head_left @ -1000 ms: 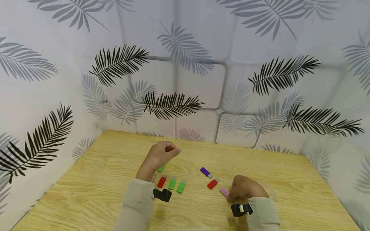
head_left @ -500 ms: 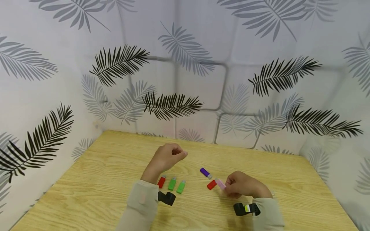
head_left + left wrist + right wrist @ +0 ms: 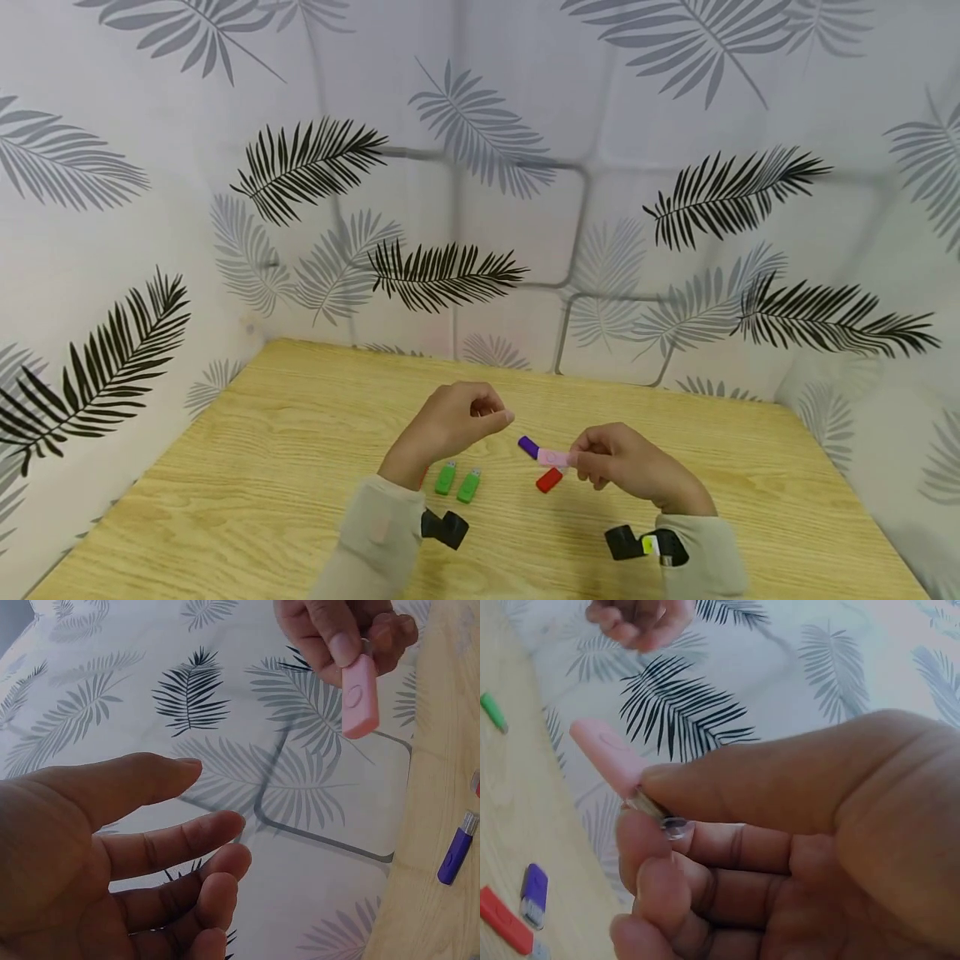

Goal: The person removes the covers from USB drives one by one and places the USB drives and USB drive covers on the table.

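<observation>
My right hand [image 3: 633, 471] pinches a pink USB flash drive [image 3: 553, 457] by its metal plug end, between thumb and fingers. In the right wrist view the drive's pink body [image 3: 606, 754] points away from the thumb tip. My left hand [image 3: 453, 421] is raised over the table to the left, thumb and fingers loosely bent with a gap between them, holding nothing. From the left wrist view, the pink body [image 3: 361, 697] faces the left hand, some distance from its fingertips. A purple USB drive [image 3: 528, 447] and a red USB drive [image 3: 549, 480] lie below the right hand's fingers.
Two green USB drives [image 3: 446, 478] lie side by side near the left wrist. A red one [image 3: 423, 478] beside them is mostly hidden by the left arm. The wooden table [image 3: 240, 467] ends at a leaf-patterned cloth backdrop [image 3: 510, 225].
My right hand has lifted the pink drive off the table, up and leftward, turning it toward the left hand. The left hand has drifted right and slightly down, staying empty.
</observation>
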Available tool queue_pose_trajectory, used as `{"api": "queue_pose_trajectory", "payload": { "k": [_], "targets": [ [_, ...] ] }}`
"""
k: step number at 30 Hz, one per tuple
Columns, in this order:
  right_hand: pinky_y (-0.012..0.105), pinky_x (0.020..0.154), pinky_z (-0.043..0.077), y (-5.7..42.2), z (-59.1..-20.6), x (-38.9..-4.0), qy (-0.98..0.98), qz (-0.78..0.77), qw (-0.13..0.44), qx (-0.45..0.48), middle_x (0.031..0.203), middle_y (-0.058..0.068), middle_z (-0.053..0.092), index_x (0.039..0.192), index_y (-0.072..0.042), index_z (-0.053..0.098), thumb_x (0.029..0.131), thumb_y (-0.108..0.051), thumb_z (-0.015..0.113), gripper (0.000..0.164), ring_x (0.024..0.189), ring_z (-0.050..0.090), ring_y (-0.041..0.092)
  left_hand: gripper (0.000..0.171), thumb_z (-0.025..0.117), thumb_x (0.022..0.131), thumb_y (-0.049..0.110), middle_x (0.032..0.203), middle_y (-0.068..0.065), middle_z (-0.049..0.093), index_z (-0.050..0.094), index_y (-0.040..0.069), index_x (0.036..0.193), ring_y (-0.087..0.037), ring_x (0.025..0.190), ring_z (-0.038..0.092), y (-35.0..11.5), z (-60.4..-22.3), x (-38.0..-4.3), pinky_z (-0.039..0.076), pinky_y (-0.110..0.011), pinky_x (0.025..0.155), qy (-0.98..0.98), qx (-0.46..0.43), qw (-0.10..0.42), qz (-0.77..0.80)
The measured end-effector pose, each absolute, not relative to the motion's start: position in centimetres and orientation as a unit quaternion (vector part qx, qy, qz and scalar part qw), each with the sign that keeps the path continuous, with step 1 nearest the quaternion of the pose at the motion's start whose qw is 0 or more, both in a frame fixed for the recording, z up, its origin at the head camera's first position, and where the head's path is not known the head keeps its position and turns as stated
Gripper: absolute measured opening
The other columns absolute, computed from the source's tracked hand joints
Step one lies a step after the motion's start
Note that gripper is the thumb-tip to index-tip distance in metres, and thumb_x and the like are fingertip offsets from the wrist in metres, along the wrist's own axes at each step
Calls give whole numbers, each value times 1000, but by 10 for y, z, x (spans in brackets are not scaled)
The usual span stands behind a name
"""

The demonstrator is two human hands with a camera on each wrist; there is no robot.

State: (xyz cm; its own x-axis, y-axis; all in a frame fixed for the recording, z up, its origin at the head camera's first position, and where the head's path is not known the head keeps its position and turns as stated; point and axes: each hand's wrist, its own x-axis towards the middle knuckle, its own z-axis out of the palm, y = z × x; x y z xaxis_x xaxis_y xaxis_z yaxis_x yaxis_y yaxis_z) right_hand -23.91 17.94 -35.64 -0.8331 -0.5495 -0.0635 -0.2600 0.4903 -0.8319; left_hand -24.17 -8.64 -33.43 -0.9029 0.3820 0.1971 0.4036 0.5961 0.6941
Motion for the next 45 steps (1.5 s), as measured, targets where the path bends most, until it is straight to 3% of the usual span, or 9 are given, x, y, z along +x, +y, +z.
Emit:
{"api": "queue_pose_trajectory", "payload": {
  "k": [12,17,22,30,38,45],
  "targets": [
    [29,59,47,168,-342,-230,840,-442,142,-281,68,0,45,86,1,57,103,-24,47,32,56,41,8,25,58,95,39,82,5,64,68,17,89,-10,68,53,-66,-338,-237,46,-27,62,-881,-258,-11,-396],
    [25,56,41,162,-338,-227,837,-441,128,-299,68,-1,40,82,4,52,106,-24,42,38,55,36,7,32,51,99,39,65,6,50,65,17,81,-8,53,38,-60,-338,-237,35,-22,51,-874,-284,-11,-395],
    [24,56,41,158,-336,-226,827,-455,122,-306,66,-1,37,79,4,47,107,-24,37,41,55,35,6,41,40,104,36,60,4,38,58,12,77,-9,48,30,-57,-337,-236,31,-22,50,-872,-291,-23,-393],
    [27,57,43,156,-337,-225,824,-473,104,-296,65,0,36,76,3,44,107,-25,36,42,56,35,8,47,34,106,38,71,-1,53,61,7,83,-11,53,35,-54,-336,-232,33,-24,52,-874,-283,-50,-392],
    [24,56,42,153,-336,-225,822,-487,103,-276,64,1,36,76,3,45,107,-27,35,45,54,34,9,48,34,106,36,63,2,43,58,5,79,-10,49,29,-52,-337,-229,30,-24,49,-870,-296,-49,-392],
    [26,55,40,150,-335,-225,823,-497,110,-250,60,0,34,73,6,41,107,-33,35,53,53,33,10,42,35,107,31,66,2,50,58,10,80,-10,49,32,-51,-336,-229,31,-22,48,-872,-293,-51,-389]
  ]
}}
